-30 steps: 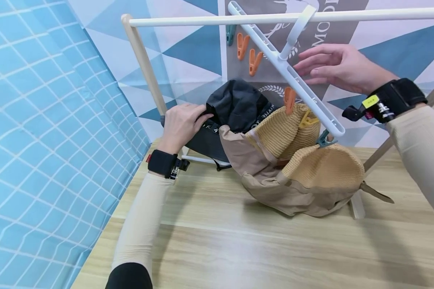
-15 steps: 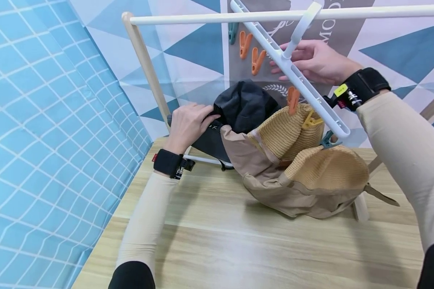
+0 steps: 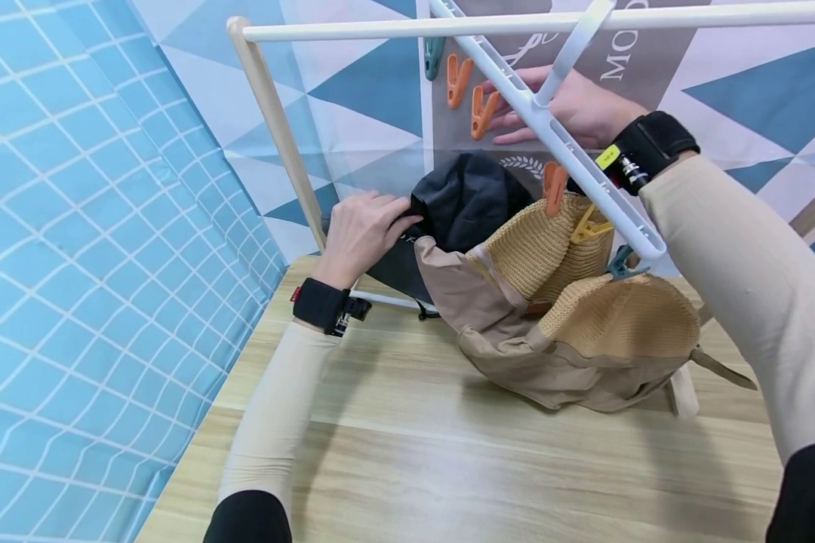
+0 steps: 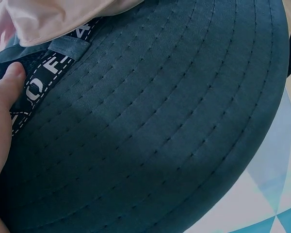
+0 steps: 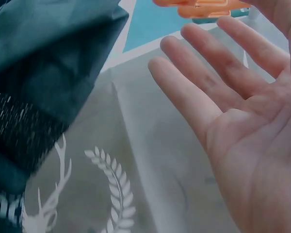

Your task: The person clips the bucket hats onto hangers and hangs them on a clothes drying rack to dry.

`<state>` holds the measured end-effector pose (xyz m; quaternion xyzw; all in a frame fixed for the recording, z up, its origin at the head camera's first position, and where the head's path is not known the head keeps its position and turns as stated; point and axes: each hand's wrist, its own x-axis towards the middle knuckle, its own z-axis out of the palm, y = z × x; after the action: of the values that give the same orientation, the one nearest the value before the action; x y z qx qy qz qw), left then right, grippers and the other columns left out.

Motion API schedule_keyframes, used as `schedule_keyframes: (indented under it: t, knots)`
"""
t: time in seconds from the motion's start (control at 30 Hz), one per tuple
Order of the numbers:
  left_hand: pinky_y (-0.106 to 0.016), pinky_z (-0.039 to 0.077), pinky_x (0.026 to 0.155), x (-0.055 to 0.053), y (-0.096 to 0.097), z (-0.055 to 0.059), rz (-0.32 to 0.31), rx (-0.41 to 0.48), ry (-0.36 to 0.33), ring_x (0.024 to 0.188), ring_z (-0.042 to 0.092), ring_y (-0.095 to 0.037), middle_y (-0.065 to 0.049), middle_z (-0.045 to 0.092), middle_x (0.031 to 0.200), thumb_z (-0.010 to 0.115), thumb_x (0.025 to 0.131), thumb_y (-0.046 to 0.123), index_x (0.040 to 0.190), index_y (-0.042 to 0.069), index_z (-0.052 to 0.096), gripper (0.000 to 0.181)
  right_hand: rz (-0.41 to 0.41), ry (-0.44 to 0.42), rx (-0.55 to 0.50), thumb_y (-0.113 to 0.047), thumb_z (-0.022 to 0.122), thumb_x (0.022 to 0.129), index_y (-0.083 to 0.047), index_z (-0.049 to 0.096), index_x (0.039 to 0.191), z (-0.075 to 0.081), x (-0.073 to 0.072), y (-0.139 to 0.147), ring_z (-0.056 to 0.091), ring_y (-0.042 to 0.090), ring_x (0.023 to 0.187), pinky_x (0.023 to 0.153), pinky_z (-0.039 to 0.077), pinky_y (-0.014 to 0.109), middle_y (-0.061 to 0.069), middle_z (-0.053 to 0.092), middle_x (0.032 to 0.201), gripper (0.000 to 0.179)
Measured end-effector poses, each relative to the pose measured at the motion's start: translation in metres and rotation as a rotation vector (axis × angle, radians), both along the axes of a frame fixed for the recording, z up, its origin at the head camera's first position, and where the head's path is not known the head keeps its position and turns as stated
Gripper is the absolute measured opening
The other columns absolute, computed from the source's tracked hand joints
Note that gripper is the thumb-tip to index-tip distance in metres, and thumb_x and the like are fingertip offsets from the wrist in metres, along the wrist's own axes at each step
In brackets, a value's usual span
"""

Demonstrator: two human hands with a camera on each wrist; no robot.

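Note:
My left hand (image 3: 367,234) pinches a dark hat (image 3: 472,200) where crown and brim meet. In the left wrist view, the thumb lies at its lettered band and the stitched brim (image 4: 174,111) fills the frame. My right hand (image 3: 584,109) is raised behind a white clip hanger (image 3: 543,121). Its fingers are spread and hold nothing, near an orange clothespin (image 3: 482,113); whether they touch it, I cannot tell. Several clothespins hang along the hanger. A beige cloth hat with a woven straw part (image 3: 584,369) hangs under a teal clothespin (image 3: 625,264) and a yellow clothespin (image 3: 589,225).
The hanger hooks over the white rail (image 3: 353,30) of a rack with a wooden post (image 3: 278,128). Below lies a wood-grain table (image 3: 407,467). A blue checked cloth (image 3: 95,264) borders the left, and a patterned cloth (image 3: 367,98) stands behind.
My right hand has moved left behind the hanger, toward the orange clothespins. My left hand, pinching the dark hat, has shifted slightly right.

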<state>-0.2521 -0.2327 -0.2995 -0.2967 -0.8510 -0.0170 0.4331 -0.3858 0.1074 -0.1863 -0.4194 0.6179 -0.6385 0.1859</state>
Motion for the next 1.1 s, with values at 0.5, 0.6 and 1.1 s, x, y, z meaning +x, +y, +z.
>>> schedule_keyframes:
  t: [0.5,0.6,1.1]
  knots:
    - [-0.043,0.052,0.066,-0.001,0.009,-0.001,-0.02,-0.007,-0.013,0.074,0.068,-0.032,-0.008,0.072,0.076,0.071,0.112,0.036,0.093,0.012,0.073,0.03,0.001,-0.13,-0.153,0.009,0.069,0.106,0.002,0.072,0.145,0.001,0.01,-0.017,0.077,0.019,0.129,0.105,0.065,0.033,0.012,0.069,0.146,0.04]
    - [-0.042,0.05,0.064,-0.001,0.01,-0.002,-0.021,-0.011,-0.011,0.072,0.066,-0.032,-0.008,0.07,0.074,0.071,0.112,0.036,0.092,0.012,0.072,0.031,0.034,-0.163,-0.166,0.008,0.07,0.105,0.001,0.07,0.146,0.002,0.01,-0.02,0.081,0.022,0.126,0.104,0.065,0.035,0.015,0.077,0.138,0.042]
    - [-0.042,0.047,0.062,0.0,0.01,-0.004,-0.019,-0.017,-0.015,0.071,0.065,-0.032,-0.008,0.068,0.073,0.07,0.112,0.035,0.092,0.011,0.071,0.031,0.014,-0.052,-0.116,-0.002,0.072,0.108,0.001,0.07,0.145,0.002,0.015,-0.025,0.084,0.021,0.12,0.103,0.066,0.03,0.012,0.072,0.128,0.038]
